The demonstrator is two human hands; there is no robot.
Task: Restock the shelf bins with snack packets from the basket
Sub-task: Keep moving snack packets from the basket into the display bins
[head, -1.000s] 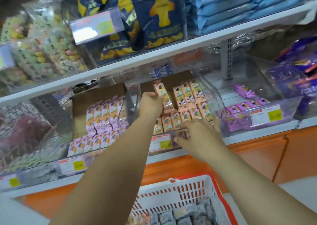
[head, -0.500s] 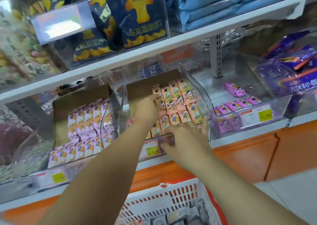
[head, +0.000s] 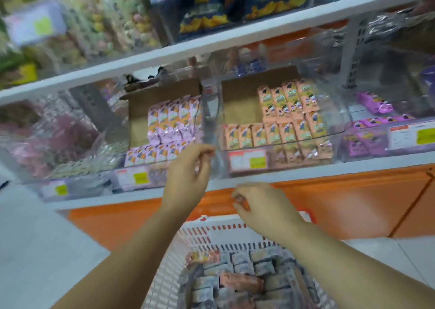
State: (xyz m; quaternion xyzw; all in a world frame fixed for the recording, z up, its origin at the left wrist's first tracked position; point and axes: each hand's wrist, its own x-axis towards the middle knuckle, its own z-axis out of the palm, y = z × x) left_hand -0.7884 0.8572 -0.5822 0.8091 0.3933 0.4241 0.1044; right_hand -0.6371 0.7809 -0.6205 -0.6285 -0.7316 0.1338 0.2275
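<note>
Left hand (head: 188,177) and right hand (head: 261,205), fingers loosely curled and empty, hover between orange-packet bin (head: 277,143) and near basket (head: 211,233), apparently positioned for the next pickup.

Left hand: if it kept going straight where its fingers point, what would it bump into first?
Probably the left hand meets the clear bin wall beside the peach packets first; depth is unclear.

Basket (head: 211,232) sits right below you, packets (head: 237,281) piled inside it, in front of the lower shelf (head: 306,170). On that shelf, two bins side by side: left bin (head: 150,167) and right bin (head: 277,142), each with rows stacked ahead of a cardboard (head: 240,101) back. Your left hand (head: 188,174) hangs before the gap between them, your right hand (head: 261,205) lower, over the basket's far rim.
</note>
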